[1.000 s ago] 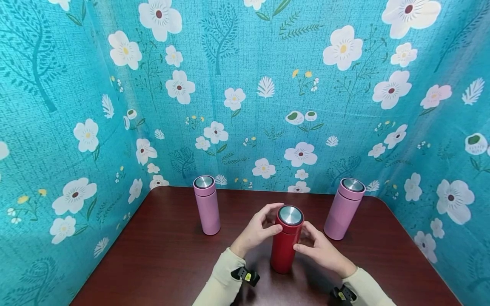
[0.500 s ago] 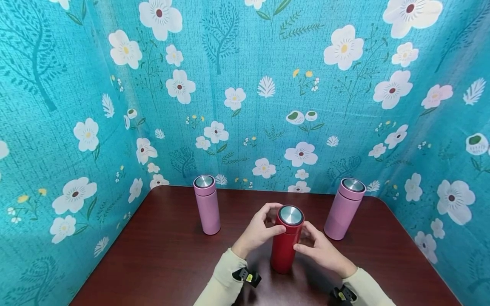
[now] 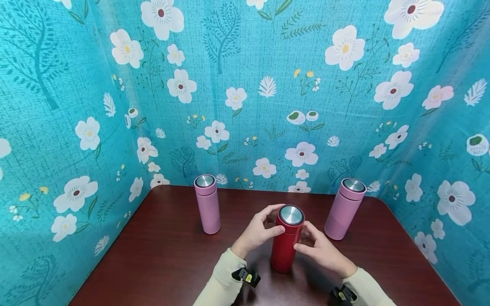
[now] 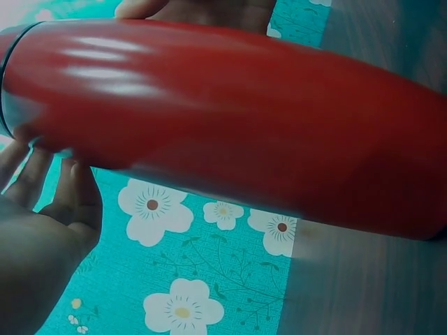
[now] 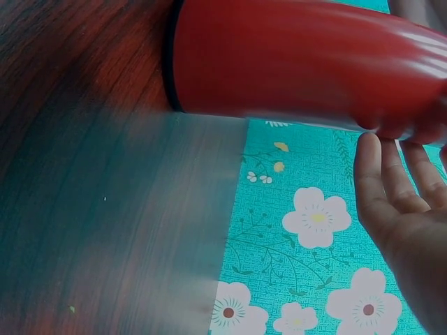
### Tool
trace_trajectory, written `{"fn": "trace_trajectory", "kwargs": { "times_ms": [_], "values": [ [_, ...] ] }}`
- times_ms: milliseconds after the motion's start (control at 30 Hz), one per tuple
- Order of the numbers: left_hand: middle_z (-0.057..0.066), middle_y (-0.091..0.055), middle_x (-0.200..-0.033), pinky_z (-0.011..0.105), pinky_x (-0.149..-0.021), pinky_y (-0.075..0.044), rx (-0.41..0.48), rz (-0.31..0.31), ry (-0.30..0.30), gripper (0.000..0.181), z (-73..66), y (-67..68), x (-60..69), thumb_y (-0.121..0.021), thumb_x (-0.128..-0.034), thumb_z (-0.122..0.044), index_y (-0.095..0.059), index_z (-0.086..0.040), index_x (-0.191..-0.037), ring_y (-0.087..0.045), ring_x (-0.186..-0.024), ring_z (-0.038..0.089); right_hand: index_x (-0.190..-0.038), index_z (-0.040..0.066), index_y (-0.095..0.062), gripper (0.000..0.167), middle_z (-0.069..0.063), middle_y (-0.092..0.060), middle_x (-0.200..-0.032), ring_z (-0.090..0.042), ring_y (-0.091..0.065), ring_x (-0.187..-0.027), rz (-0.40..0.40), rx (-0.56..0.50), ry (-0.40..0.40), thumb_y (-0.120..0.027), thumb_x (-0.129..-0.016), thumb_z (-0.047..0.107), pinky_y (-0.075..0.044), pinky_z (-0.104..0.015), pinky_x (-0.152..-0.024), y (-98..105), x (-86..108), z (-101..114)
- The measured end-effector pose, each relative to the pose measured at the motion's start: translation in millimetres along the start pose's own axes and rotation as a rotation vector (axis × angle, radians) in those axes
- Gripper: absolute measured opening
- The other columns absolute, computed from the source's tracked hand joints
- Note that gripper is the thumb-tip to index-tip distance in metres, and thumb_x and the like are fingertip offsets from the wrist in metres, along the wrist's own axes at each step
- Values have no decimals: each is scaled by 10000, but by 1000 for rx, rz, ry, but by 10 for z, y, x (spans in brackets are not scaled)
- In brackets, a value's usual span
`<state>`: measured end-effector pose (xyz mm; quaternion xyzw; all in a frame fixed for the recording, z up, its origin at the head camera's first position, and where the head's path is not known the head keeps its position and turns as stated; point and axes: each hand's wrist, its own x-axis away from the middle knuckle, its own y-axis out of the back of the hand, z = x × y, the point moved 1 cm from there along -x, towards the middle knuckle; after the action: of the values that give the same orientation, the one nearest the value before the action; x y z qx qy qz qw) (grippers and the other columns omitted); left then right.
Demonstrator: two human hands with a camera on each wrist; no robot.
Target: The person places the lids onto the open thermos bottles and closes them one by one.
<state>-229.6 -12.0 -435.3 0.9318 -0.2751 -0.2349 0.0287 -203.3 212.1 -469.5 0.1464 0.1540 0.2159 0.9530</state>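
A red thermos bottle (image 3: 284, 250) with a steel-topped lid (image 3: 291, 215) stands upright on the dark wooden table. My left hand (image 3: 254, 233) holds it near the top from the left, thumb in front and fingers reaching behind the lid. From the right, my right hand (image 3: 323, 251) grips the body a little lower, thumb at the front. In the left wrist view the bottle (image 4: 230, 125) lies across the picture, with left fingers (image 4: 77, 188) along its lower side. The right wrist view has right fingertips (image 5: 370, 150) against the red wall (image 5: 279, 63). The far sides of the bottle are hidden.
One pink thermos bottle (image 3: 208, 210) stands at the back left of the table (image 3: 153, 255). Another pink bottle (image 3: 344, 212) stands at the back right, beyond the right hand. Blue flowered cloth (image 3: 245, 106) hangs round the table's back and sides.
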Motion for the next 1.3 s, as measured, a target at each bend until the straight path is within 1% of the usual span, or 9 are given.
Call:
{"fn": "trace_trajectory", "kwargs": {
  "times_ms": [167, 300, 467, 567, 733, 800, 967, 1133, 1300],
  "values": [
    [-7, -585, -1170, 352, -794, -521, -4, -36, 4, 584, -6, -30, -2, -692, -840, -370, -474, -221, -1360, -557, -970, 151, -1383, 127, -375, 554, -108, -542, -1279, -199, -556, -1112, 7, -7, 0, -632, -893, 91, -479, -309, -886, 3, -1, -6],
    [-17, -587, -1162, 352, -785, -524, -6, -41, 20, 576, -16, -31, -13, -698, -839, -360, -479, -229, -1355, -555, -967, 149, -1382, 117, -376, 552, -116, -548, -1269, -201, -560, -1103, 7, -8, 11, -629, -893, 81, -482, -309, -884, 4, -6, 4],
    [5, -574, -1195, 317, -800, -508, -22, 7, 58, 577, -19, -6, -28, -667, -867, -352, -448, -221, -1384, -537, -977, 116, -1380, 103, -378, 549, -122, -551, -1259, -199, -567, -1094, 3, -9, 19, -627, -892, 71, -485, -310, -879, 2, -7, 12],
    [64, -554, -1250, 310, -820, -494, -28, 51, 73, 607, -47, 14, -33, -632, -892, -345, -402, -167, -1424, -525, -993, 100, -1378, 110, -382, 546, -115, -551, -1258, -198, -566, -1093, 2, -1, 19, -629, -892, 78, -486, -313, -877, 1, -8, 14],
    [153, -513, -1307, 362, -867, -467, -20, 97, 58, 626, -281, 29, -1, -591, -913, -300, -344, -54, -1433, -511, -1019, 95, -1379, 118, -381, 548, -108, -549, -1265, -197, -563, -1100, 4, 1, 10, -631, -893, 89, -484, -315, -880, 0, -5, 8],
    [158, -521, -1292, 372, -872, -460, -13, 93, 42, 611, -372, 26, 17, -593, -909, -288, -354, -38, -1413, -510, -1018, 101, -1381, 118, -378, 550, -109, -547, -1270, -195, -561, -1105, 5, -4, 6, -630, -893, 88, -482, -314, -882, 0, -3, 6],
    [156, -547, -1211, 361, -835, -483, -19, 63, 13, 586, -424, 13, 29, -614, -893, -279, -397, -25, -1375, -519, -967, 136, -1382, 109, -377, 551, -119, -545, -1270, -188, -561, -1103, 5, -7, 12, -629, -892, 80, -482, -310, -883, 1, -5, 10],
    [120, -544, -1194, 328, -805, -505, -49, 45, 34, 577, -436, -3, 19, -635, -890, -280, -415, -43, -1367, -513, -933, 125, -1382, 95, -374, 551, -130, -545, -1268, -188, -565, -1100, 3, -10, 16, -626, -892, 72, -482, -307, -883, 0, -6, 18],
    [106, -546, -1208, 352, -818, -504, -29, 48, 58, 579, -422, -6, 10, -634, -896, -297, -411, -51, -1371, -520, -958, 141, -1383, 107, -372, 554, -118, -548, -1267, -190, -563, -1099, 3, -2, -6, -630, -893, 92, -482, -304, -881, 1, -7, 20]
  ]
}}
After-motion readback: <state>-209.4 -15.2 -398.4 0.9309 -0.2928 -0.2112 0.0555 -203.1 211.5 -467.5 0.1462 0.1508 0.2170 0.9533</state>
